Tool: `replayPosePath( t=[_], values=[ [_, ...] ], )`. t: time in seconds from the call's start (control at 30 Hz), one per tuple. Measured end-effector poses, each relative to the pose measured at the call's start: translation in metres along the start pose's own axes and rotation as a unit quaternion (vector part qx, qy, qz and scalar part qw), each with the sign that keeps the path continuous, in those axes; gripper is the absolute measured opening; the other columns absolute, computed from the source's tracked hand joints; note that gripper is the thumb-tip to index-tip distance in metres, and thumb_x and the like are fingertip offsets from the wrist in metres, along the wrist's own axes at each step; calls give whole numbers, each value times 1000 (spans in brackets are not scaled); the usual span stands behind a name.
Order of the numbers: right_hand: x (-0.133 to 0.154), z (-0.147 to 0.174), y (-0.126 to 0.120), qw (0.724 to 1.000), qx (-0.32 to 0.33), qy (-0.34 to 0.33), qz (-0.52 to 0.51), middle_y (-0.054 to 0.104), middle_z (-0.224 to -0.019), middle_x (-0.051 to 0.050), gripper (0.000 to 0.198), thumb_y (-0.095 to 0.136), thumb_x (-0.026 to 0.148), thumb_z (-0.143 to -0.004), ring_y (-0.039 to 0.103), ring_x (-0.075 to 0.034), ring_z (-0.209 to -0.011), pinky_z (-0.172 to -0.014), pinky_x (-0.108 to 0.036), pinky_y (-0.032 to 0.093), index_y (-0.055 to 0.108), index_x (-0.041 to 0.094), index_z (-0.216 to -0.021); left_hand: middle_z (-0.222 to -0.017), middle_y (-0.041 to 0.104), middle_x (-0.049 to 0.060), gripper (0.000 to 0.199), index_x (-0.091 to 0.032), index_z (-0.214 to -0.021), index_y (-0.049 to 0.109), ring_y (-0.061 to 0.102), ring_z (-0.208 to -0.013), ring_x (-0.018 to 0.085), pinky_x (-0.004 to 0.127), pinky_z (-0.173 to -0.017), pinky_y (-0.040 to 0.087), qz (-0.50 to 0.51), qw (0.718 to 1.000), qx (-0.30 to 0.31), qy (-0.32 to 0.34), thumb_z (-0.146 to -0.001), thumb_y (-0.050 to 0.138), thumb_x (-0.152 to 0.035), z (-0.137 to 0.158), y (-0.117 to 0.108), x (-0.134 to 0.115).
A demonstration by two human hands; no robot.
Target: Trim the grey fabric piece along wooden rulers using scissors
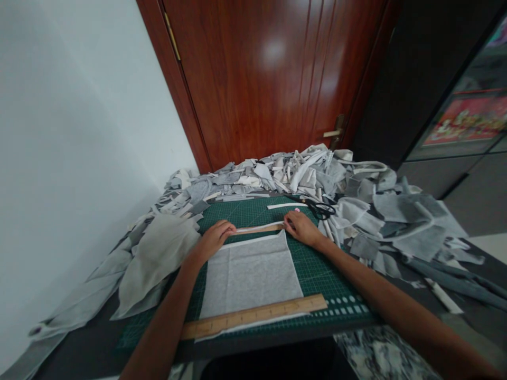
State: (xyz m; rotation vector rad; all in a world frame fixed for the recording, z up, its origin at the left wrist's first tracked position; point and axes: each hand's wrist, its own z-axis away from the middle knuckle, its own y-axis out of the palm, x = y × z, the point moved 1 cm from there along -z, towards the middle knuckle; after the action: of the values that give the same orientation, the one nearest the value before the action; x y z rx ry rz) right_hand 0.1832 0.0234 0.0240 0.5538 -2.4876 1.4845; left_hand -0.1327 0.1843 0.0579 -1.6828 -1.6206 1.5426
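A grey fabric rectangle (251, 274) lies flat on a green cutting mat (328, 274). Along its far edge rests a wooden ruler (259, 228). My left hand (216, 237) presses on that ruler's left end, fingers curled. My right hand (301, 227) rests on its right end and seems to hold something small and pink; I cannot make out what it is. A second, longer wooden ruler (253, 315) lies across the fabric's near edge.
Black-handled scissors (320, 209) lie just beyond my right hand. Heaps of grey and white fabric scraps (301, 174) ring the mat at the back, left and right. A white strip (285, 206) lies on the mat. A red-brown wooden door (269, 79) stands behind.
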Motion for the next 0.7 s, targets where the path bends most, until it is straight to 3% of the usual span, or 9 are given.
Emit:
replayPosePath(
  t=[0.13,0.23,0.3,0.37,0.43,0.47,0.57,0.7],
  values=[
    [-6,4,-15,992,-52,88,-67,57,-89,-9,16,38,33,-100,53,-23,-83,-85,-37,43,47,22,-91,-109,65,5,27,-21,-107,66,62,-103,19,30,-97,50,3,999,-30,30,-105,40,-26,-1,2,-10],
    [-3,6,-22,974,-84,118,-174,61,-92,-9,29,37,48,-101,54,-23,-88,-88,-37,45,43,25,-86,-110,64,6,29,-21,-113,67,63,-103,18,28,-94,51,-6,997,-39,63,-107,39,-26,-2,9,-21],
    [6,4,-22,935,-112,116,-316,65,-100,-9,39,38,60,-100,57,-22,-89,-86,-36,48,44,25,-86,-110,64,5,28,-22,-116,66,64,-101,16,26,-91,52,-16,996,-41,83,-108,39,-26,-3,15,-30],
    [22,2,-17,870,-108,109,-469,67,-110,-8,44,42,69,-97,60,-21,-85,-78,-35,51,46,25,-88,-108,64,5,26,-23,-116,66,65,-99,16,25,-89,52,-21,993,-42,111,-108,41,-25,-4,23,-39],
    [42,2,-8,824,-40,102,-556,67,-118,-8,46,51,71,-93,63,-20,-83,-74,-34,52,48,25,-89,-106,65,4,25,-23,-116,66,66,-97,15,25,-88,53,-24,989,-33,144,-108,43,-24,-4,31,-46],
    [52,2,-3,817,-2,95,-569,67,-120,-8,46,55,70,-92,65,-20,-85,-76,-34,52,49,25,-88,-106,65,4,25,-23,-116,67,66,-97,16,26,-88,53,-24,986,-24,163,-108,43,-23,-5,35,-49],
    [74,7,9,844,77,53,-529,69,-116,-8,47,60,69,-91,64,-20,-99,-90,-35,51,54,23,-87,-107,65,5,26,-23,-115,68,66,-100,16,28,-92,53,-18,978,-3,208,-107,43,-19,-4,42,-55],
    [84,15,16,890,100,-25,-444,68,-100,-6,39,58,57,-97,63,-16,-95,-92,-32,50,58,20,-89,-106,66,6,26,-22,-109,69,66,-100,16,28,-92,55,18,976,-9,215,-105,44,-15,-5,44,-54]
  ],
)
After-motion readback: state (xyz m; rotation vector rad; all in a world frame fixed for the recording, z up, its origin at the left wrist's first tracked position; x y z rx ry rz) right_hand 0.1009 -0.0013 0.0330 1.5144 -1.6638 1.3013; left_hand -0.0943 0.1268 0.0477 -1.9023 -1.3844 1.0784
